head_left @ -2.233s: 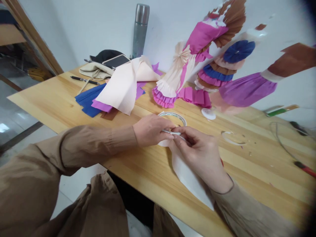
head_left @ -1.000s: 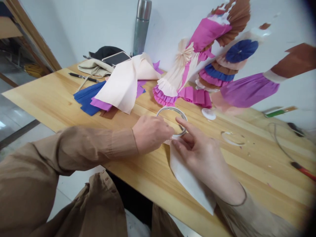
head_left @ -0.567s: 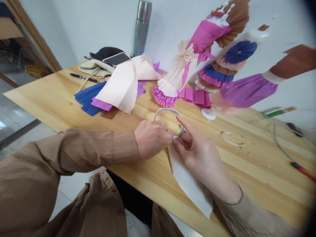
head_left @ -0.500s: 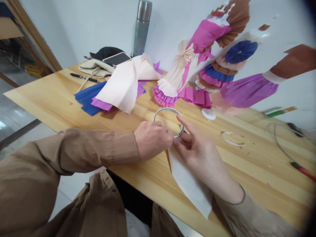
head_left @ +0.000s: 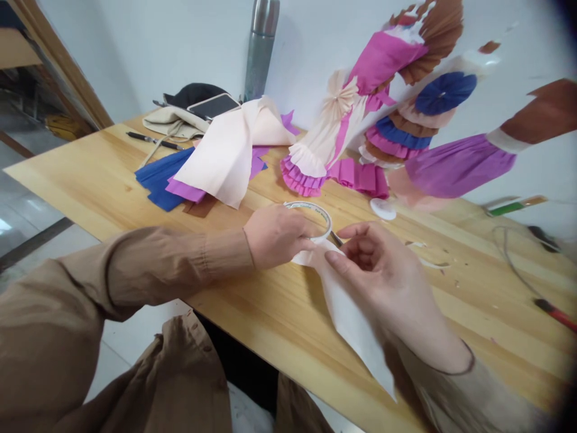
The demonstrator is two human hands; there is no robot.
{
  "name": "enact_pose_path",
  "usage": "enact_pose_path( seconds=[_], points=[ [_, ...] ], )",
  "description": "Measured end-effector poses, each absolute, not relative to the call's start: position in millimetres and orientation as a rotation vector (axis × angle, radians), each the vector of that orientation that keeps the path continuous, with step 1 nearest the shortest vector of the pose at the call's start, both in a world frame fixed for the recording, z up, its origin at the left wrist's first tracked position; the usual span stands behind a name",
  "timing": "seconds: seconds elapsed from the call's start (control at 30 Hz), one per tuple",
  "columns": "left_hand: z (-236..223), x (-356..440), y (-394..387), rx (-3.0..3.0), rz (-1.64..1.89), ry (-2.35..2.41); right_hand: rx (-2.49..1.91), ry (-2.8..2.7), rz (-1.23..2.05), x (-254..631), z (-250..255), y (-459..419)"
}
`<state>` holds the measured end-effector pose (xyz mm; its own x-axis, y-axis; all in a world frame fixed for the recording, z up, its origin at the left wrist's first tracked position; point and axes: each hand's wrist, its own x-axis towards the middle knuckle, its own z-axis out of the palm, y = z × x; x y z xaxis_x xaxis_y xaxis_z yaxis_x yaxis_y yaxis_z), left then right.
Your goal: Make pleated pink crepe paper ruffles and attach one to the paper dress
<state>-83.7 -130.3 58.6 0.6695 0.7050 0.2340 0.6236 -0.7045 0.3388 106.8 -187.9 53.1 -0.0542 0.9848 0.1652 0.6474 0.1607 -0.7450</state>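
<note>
My left hand [head_left: 279,236] is closed, its fingers over the near left part of a roll of white tape [head_left: 322,215] with print on its inner ring. Below the roll, the fingertips meet the narrow top of a strip of pale crepe paper [head_left: 356,322]. My right hand [head_left: 387,270] has its fingers curled and its thumb against the upper edge of that strip, which hangs toward the table's front edge. A small dark pointed piece [head_left: 336,238] shows between the roll and my right fingers; its kind is hidden.
Cream crepe paper [head_left: 220,156] lies over blue and purple pieces, beside a pen [head_left: 155,141] and a phone [head_left: 214,107]. A flask [head_left: 261,51] stands by the wall. Several paper-dressed figures [head_left: 315,153] stand at the back right. A red-handled tool [head_left: 556,314] lies at right.
The tape roll has tipped flatter. My right hand has drawn back to the right, its outstretched index finger now curled, and the paper strip has shifted slightly right.
</note>
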Motion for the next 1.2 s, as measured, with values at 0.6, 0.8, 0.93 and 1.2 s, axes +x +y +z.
enact_pose_path(
  seconds=[0.6, 0.8, 0.93, 1.2],
  points=[
    [58.2, -84.1, -126.1, 2.459, 0.492, 1.02, -1.476, -1.863, 0.618, 103.5, 50.3, -190.0],
    [58.6, -83.4, -126.6, 2.445, 0.469, 1.012, -1.409, -1.87, 0.61, 104.8, 50.8, -187.4],
    [60.2, -83.8, -127.2, 2.45, 0.477, 0.982, -1.425, -1.817, 0.648, 107.5, 49.2, -183.3],
    [65.3, -82.7, -129.5, 2.411, 0.385, 1.025, -1.404, -1.819, 0.745, 101.9, 49.7, -188.0]
  ],
)
